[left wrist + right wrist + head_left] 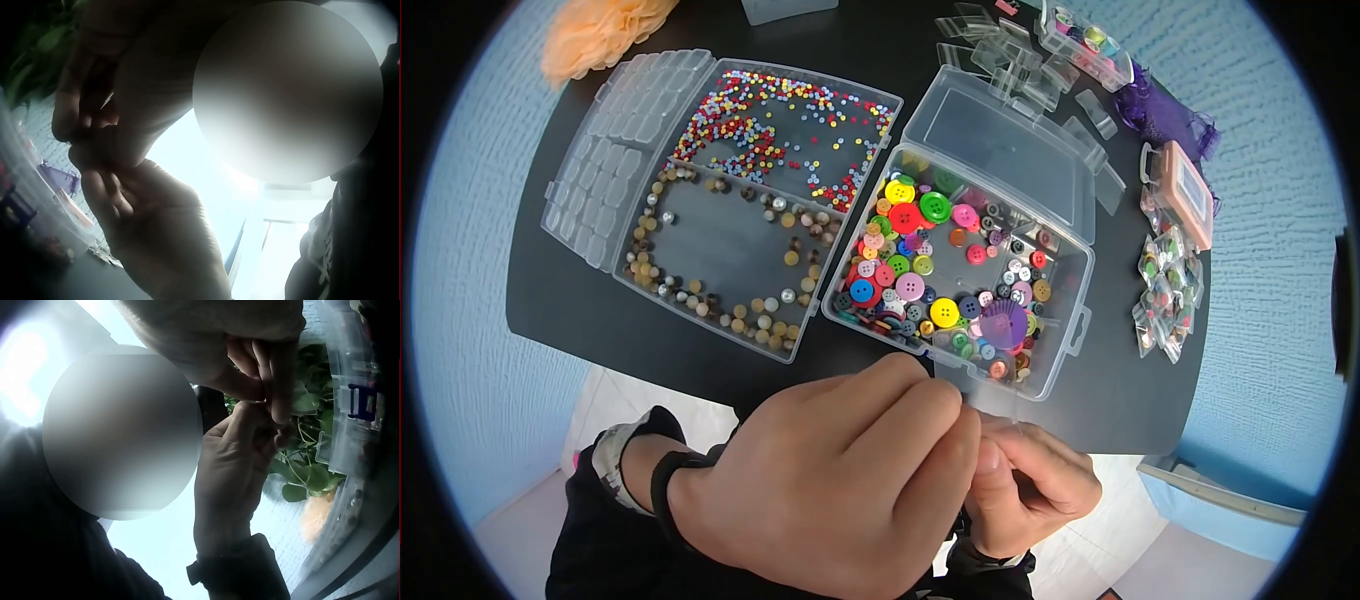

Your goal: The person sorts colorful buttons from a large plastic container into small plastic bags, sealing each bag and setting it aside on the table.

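My left hand [840,470], with a black band at the wrist, and my right hand [1035,485] meet at the fingertips before the table's front edge. Between them they pinch a piece of thin clear plastic [978,384]; its exact kind I cannot tell. The left thumb is hidden behind the knuckles in the head view. Both sets of fingers are curled and touching in the right wrist view. Just beyond the hands stands an open clear box [1055,372] of mixed coloured buttons, including a large purple button [1004,324].
Left of it lies an open divided case [795,345] with small coloured beads above and brown and pearly beads below. Clear plastic pieces [1040,80], a purple pouch [1155,115], a pink box [1185,195] and small filled packets [1170,285] lie right. An orange ruffled puff [605,35] sits far left.
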`<state>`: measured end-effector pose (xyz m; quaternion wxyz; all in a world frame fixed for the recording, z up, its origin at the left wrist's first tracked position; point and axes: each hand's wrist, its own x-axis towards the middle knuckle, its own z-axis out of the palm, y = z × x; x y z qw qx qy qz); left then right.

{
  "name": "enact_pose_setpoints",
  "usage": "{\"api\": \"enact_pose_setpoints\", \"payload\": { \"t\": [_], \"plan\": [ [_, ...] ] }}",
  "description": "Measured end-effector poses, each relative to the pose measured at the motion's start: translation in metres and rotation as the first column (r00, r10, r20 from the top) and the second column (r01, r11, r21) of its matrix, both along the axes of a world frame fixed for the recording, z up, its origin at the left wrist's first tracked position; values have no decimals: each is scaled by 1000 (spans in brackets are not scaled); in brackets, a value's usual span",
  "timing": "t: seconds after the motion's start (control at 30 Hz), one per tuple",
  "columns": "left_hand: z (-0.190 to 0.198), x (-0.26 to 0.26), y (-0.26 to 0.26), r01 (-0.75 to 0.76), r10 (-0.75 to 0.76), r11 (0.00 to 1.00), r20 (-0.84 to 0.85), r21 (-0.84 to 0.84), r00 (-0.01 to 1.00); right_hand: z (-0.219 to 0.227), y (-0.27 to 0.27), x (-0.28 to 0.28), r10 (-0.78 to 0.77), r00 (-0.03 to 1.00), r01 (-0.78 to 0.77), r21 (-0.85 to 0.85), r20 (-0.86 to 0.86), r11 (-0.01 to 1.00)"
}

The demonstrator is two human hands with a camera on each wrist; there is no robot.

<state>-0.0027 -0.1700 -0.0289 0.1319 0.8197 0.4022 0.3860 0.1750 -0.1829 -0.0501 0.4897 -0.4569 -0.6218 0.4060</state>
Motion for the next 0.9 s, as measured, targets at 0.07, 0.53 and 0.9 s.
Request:
{"api": "enact_pose_setpoints", "payload": {
  "t": [0.07, 0.53, 0.9],
  "plan": [
    [0, 0, 4, 17, -17, 1000, 12, -4, 1000, 1, -1, 5, 23, 999, -23, -13, -23, 1000],
    [-1, 12, 2, -60, 49, 990, 85, 127, 995, -13, -6, 0, 68, 948, -85, -40, -311, 996],
    [-21, 10, 6, -11, 29, 962, -60, 274, 998, -7, -4, 4, 101, 980, -118, -90, -173, 989]
  ]
}}
